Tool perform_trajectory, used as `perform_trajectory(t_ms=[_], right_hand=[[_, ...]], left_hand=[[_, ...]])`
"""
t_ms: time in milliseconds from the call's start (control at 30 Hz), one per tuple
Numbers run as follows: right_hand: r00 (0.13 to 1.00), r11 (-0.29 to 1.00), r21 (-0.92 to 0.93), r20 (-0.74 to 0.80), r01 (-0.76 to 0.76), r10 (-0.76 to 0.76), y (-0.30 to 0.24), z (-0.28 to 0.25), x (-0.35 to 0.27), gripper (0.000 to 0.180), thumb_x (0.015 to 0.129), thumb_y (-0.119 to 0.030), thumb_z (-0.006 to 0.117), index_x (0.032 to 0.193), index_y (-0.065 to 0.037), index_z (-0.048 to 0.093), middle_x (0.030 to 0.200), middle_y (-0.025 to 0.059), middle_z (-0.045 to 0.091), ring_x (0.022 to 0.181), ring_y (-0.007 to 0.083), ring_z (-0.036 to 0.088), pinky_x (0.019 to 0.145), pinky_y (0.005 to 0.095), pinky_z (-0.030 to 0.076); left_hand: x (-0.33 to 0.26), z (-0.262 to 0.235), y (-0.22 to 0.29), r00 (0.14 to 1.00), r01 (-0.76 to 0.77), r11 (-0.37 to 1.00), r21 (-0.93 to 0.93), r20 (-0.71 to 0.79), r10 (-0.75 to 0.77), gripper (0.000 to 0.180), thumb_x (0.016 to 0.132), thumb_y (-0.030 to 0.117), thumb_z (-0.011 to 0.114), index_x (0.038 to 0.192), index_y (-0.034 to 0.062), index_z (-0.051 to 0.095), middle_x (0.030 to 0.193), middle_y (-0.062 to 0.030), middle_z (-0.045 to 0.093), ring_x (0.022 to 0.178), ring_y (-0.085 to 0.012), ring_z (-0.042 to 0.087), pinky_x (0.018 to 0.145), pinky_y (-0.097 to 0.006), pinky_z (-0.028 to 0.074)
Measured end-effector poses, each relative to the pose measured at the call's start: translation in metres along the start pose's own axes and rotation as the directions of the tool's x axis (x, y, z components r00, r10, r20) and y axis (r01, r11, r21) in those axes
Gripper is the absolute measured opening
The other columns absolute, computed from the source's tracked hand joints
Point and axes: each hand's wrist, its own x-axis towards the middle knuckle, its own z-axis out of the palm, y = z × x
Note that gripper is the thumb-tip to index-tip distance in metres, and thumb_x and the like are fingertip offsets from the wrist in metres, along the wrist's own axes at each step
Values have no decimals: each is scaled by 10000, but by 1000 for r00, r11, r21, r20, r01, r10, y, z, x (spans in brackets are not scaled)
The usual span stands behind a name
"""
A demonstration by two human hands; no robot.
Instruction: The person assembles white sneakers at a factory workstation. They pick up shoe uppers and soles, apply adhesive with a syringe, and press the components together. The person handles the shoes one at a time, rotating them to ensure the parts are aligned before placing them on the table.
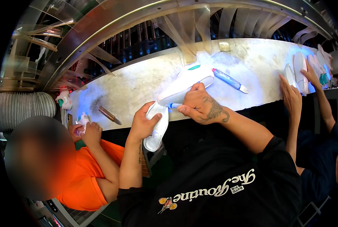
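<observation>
My left hand (143,122) is closed around a white shoe sole (155,130), thumb on its face and the heel end pointing down toward me. My right hand (201,104) is closed on a slim blue-and-white pen (173,106), whose tip end lies close to the sole's upper edge. Just beyond my hands, a longer white shoe piece (182,84) with a green patch (194,67) rests on the pale bench; my right fingers overlap its near side. Whether they grip it too is hidden.
On the pale bench (135,83) lie a blue-handled knife (229,80) at right and a brown-handled blade (109,115) at left. At left, a person in orange handles a white piece (82,122). Rightward, another person's hands touch white soles (298,72). Clear strips (193,34) hang behind.
</observation>
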Motion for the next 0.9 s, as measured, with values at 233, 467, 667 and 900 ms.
perform_trajectory(t_ms=[233, 467, 667, 900], right_hand=[[976, 957, 227, 160, -180, 146, 7, -33, -6, 410, 1121, -316, 640, 781, -120, 758, 750, -26, 722, 793, 160, 643, 985, 393, 369], [984, 983, 148, 159, -107, 83, -12, -65, -16, 397, 1090, -287, 675, 739, -104, 706, 728, 27, 668, 737, 230, 614, 867, 413, 433], [1000, 992, -124, 10, 29, -28, -56, -15, -52, 306, 995, -243, 756, 726, -123, 674, 668, 31, 501, 667, 254, 533, 840, 438, 420], [997, 995, -68, -21, 66, -68, -43, 13, -55, 231, 972, -152, 749, 761, -92, 678, 696, 50, 503, 686, 267, 532, 866, 459, 453]], left_hand=[[-3, 1, -1, 974, -160, 956, 247, 198, 112, 480, 985, 94, 789, 1435, 8, 647, 1196, -127, 775, 1117, -191, 698, 1003, -352, 553], [-8, 22, 26, 965, -158, 891, 426, 259, 47, 434, 955, 179, 798, 1318, 11, 628, 1069, -235, 776, 954, -336, 758, 878, -418, 583], [-24, 45, 19, 991, -112, 921, 372, 112, 75, 444, 958, 202, 789, 1303, -9, 605, 1039, -241, 786, 945, -379, 784, 846, -446, 599], [-28, 62, -15, 997, -79, 994, 72, 9, 78, 327, 1070, 199, 730, 1306, -19, 670, 1038, -139, 781, 925, -162, 725, 827, -342, 589]])
